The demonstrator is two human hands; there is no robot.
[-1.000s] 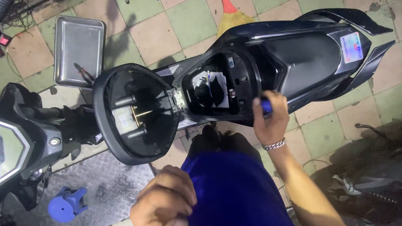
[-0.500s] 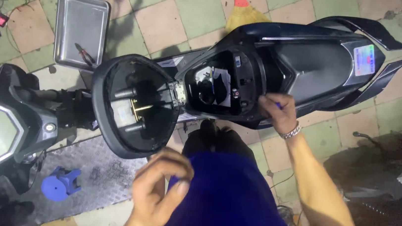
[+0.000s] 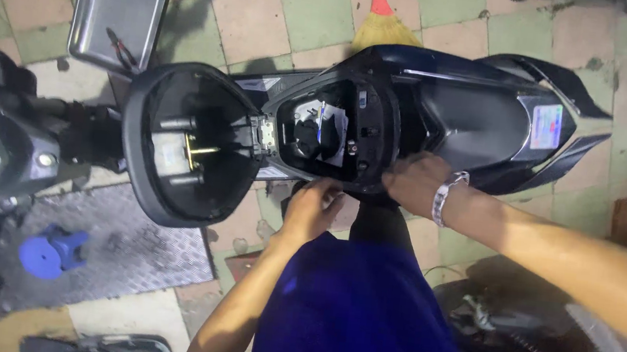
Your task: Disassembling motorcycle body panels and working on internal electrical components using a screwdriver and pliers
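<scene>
Nearest to us we see a blue trouser leg (image 3: 360, 321) filling the lower middle of the view, with both bare forearms reaching forward over it. Our left hand (image 3: 310, 208) rests at the near edge of the scooter (image 3: 444, 112), just under the open storage well (image 3: 326, 127); its fingers curl inward, but we cannot tell whether they pinch anything. Our right hand (image 3: 417, 183), with a metal bracelet (image 3: 445, 196) on its wrist, lies against the near rim of the same well, at the corner towards the tail. The hand is blurred, and we cannot tell whether it holds anything.

The well sits in the middle of the scooter body, open, with dark parts and a pale patch inside. Hinged up to its left stands the raised seat (image 3: 185, 143), its black underside facing us, with a small yellow piece near its centre. To the right the dark tail panels run out to a pale sticker (image 3: 545, 127).

On the floor to the left, near us, lies a blue plastic piece (image 3: 49, 249) on a ribbed metal plate (image 3: 120, 245). Farther off, on the tiled floor (image 3: 323, 6), a metal tray (image 3: 117, 8) holds pliers (image 3: 121, 47), and a broom (image 3: 384, 20) lies beyond the far edge of the scooter.
</scene>
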